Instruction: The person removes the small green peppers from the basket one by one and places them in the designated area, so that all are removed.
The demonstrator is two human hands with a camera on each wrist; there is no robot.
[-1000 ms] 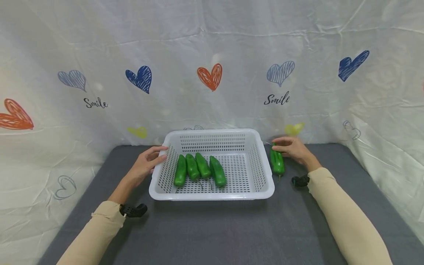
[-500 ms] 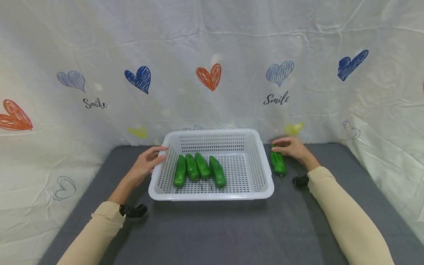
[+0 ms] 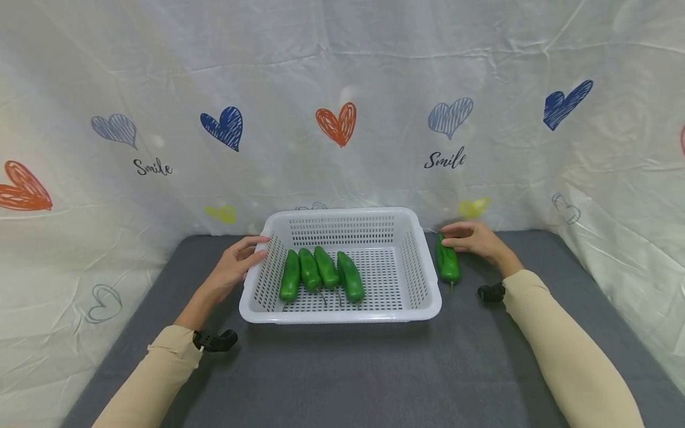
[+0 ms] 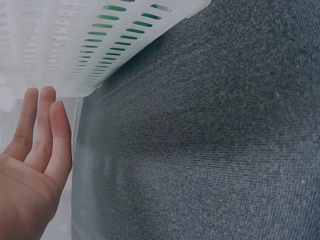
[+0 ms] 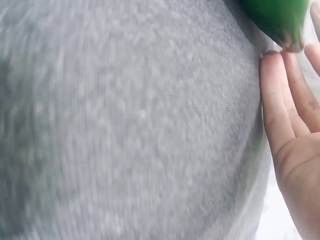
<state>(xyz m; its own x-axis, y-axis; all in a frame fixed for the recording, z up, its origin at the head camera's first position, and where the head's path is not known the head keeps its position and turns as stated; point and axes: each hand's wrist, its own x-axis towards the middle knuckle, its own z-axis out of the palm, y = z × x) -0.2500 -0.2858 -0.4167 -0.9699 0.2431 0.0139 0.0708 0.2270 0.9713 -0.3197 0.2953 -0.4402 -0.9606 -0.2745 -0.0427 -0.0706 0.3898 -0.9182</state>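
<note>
A white plastic basket [image 3: 342,317] with slotted walls holds several long green peppers [image 3: 350,278] side by side in its left and middle part. On its left rim rests my left hand [image 3: 235,261], thumb and fingers stretched out; the left wrist view shows straight fingers [image 4: 61,122] by the outer wall. Right of the basket, my right hand [image 3: 475,241] pinches the far end of another green pepper [image 3: 448,264] between thumb and fingers. Its stem points toward me. In the right wrist view the pepper's tip [image 5: 280,20] is right at the fingertips.
A dark grey cloth [image 3: 342,374] covers the table under the basket. Behind it hangs a pale curtain [image 3: 342,65] printed with hearts and lettering. Black wrist devices [image 3: 215,340] sit on both wrists, below beige sleeves.
The pepper by my right hand swings slightly, its stem end shifting right and then back left. My right forearm has moved a little to the right. My left hand stays on the rim.
</note>
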